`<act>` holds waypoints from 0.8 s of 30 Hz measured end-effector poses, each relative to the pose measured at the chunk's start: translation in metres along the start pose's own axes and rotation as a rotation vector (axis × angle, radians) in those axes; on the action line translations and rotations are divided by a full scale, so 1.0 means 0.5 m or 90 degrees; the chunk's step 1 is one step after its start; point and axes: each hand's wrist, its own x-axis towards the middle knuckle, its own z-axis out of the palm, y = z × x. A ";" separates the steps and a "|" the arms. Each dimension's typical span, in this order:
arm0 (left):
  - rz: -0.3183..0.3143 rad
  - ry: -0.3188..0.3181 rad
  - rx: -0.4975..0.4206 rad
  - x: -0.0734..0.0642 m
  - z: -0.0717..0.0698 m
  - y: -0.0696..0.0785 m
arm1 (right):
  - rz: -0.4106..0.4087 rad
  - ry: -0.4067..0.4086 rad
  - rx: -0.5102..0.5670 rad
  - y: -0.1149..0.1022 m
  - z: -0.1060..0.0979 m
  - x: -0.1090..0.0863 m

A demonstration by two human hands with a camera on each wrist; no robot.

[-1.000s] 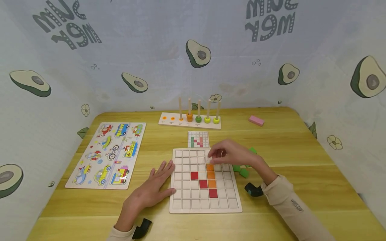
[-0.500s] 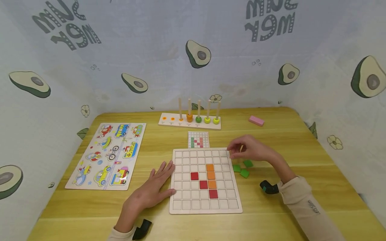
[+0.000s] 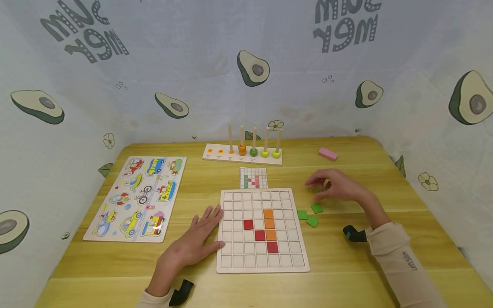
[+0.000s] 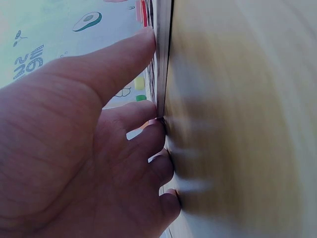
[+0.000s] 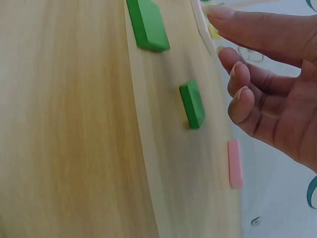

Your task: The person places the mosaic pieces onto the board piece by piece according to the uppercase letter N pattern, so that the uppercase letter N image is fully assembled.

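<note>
My left hand lies on the table, thumb and fingertips at the left edge of a square wooden grid board. In the left wrist view the thumb reaches the board's side. Three red tiles run diagonally across the grid. An orange column of three tiles stands above the lowest red one. My right hand hovers beyond the board's right side with nothing in its loosely bent fingers. Below those fingers lies a green tile. Several more green tiles lie beside the board.
A pattern card touches the board's far edge. Behind it stands a counting rack with upright pegs and coloured beads. A pink block lies back right. On the left is a vehicle picture puzzle. A printed cloth hangs behind.
My right hand has moved from over the orange column, rightward off the board, to above a green tile. The left hand has stayed in place.
</note>
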 end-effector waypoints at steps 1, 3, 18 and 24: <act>-0.001 0.000 0.002 0.000 0.000 0.000 | 0.002 -0.002 0.000 0.004 -0.002 -0.002; -0.003 -0.001 0.006 0.001 0.002 -0.001 | 0.007 -0.007 0.003 0.012 -0.006 -0.005; 0.003 -0.001 0.005 -0.001 -0.001 -0.002 | 0.035 -0.038 0.016 0.053 -0.013 -0.009; 0.006 -0.001 0.001 -0.001 0.000 -0.001 | 0.049 -0.037 0.044 0.058 -0.012 -0.011</act>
